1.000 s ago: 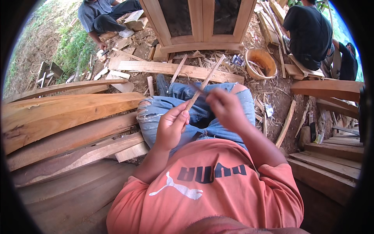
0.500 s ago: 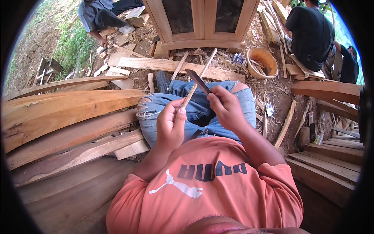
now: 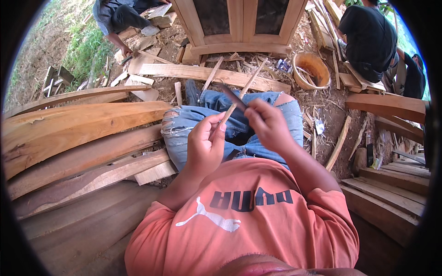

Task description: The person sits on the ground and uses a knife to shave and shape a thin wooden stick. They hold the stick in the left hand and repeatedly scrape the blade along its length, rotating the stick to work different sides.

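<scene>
"Pale wood, thin and long: which way did that stick [image 3: 252,81] lie from the grip?"

"Its near end sat in the left hand [image 3: 206,138]. From there its long axis slanted away from the body and to the right, above the jeans [image 3: 182,133], with the far end well beyond the fingers."

"And the other hand?"

"The right hand [image 3: 268,122] was just to the right of the stick, a little apart from the left. From its grip a dark knife [image 3: 231,95] pointed forward and left, crossing the stick beyond the left fingers."

"Did the edge touch?"

"I couldn't tell; the blade was blurred."

"How open were the grips?"

"The left was narrow, thumb and fingers pinching the stick. The right was curled tight around the knife, its handle hidden in the fist."
</scene>
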`<state>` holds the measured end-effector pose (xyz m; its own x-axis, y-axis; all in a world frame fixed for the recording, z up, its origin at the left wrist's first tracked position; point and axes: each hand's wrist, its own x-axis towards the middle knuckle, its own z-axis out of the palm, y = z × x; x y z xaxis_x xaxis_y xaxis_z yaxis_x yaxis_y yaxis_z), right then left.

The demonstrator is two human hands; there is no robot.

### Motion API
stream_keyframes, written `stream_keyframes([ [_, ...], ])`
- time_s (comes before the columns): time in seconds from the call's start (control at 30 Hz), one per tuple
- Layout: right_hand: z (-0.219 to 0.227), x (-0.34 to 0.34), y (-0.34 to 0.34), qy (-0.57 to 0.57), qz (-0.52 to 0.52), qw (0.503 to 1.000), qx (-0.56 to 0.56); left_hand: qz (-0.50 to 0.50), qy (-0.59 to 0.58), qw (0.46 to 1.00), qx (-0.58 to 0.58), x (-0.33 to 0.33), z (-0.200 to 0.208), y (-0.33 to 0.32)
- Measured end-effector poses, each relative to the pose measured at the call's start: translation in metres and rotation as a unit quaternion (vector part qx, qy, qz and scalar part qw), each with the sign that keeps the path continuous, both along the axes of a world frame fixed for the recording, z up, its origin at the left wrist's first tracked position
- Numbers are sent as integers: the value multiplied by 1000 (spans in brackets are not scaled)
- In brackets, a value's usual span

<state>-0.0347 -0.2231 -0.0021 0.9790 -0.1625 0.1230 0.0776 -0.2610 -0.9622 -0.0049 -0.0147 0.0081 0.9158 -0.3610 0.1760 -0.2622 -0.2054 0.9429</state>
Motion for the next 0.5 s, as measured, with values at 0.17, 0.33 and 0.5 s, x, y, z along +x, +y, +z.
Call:
stream_keyframes([
  [0.17, 17, 11, -17, 58, -50, 997, 31, -1, -14, 1000, 3, -2, -2, 2],
  [0.33, -1, 8, -16, 34, -31, 998, 36, -2, 8, 1000, 20, -4, 1, 3],
  [0.5, -4, 2, -9, 30, -10, 999, 41, -2, -11, 1000, 19, -3, -3, 0],
])
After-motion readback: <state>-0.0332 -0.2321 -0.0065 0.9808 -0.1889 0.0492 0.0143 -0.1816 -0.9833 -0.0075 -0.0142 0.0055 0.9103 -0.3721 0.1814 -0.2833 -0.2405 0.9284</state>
